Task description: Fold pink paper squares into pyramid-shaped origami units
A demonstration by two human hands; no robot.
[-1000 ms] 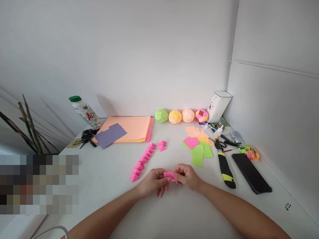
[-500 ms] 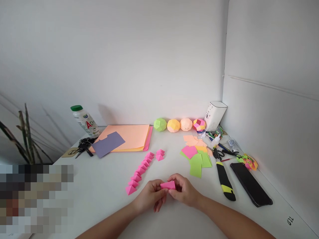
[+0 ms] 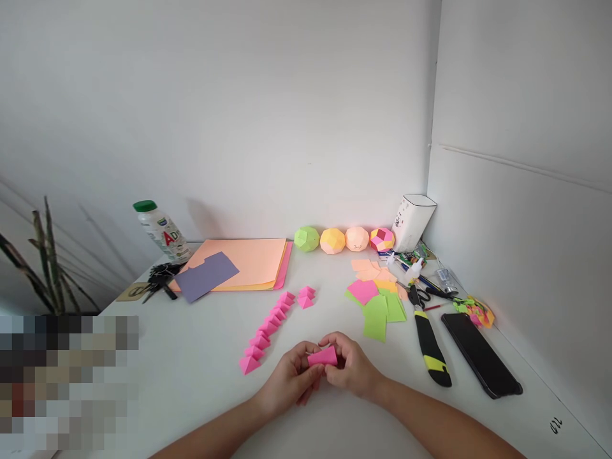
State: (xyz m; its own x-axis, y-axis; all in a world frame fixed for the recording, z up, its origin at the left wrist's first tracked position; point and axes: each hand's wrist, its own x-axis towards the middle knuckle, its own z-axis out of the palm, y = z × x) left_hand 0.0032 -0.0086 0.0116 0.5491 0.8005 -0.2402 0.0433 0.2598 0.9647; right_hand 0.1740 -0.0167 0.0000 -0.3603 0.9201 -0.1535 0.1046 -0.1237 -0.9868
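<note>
A small folded piece of pink paper (image 3: 323, 356) is held between my two hands, low in the middle of the view. My left hand (image 3: 291, 379) pinches its left end, thumb in front. On the other end, the thumb and fingers of my right hand (image 3: 351, 366) are closed. The folds behind the paper are hidden by my fingers. Just beyond my left hand runs a slanting row of several folded pink paper pieces (image 3: 264, 333). Two more folded pink pieces (image 3: 306, 297) stand close together, apart from that row.
Loose paper squares (image 3: 375, 319), a utility knife (image 3: 431, 347), scissors (image 3: 421, 295) and a black phone (image 3: 480, 354) lie to the right. Paper balls (image 3: 333, 241) line the wall. Coloured sheets (image 3: 248, 261), keys (image 3: 162, 277) and a white bottle (image 3: 165, 233) are at back left.
The pink paper has tilted slightly, its right end a little higher. My right fingertips have shifted slightly along its top edge, and both hands still grip it.
</note>
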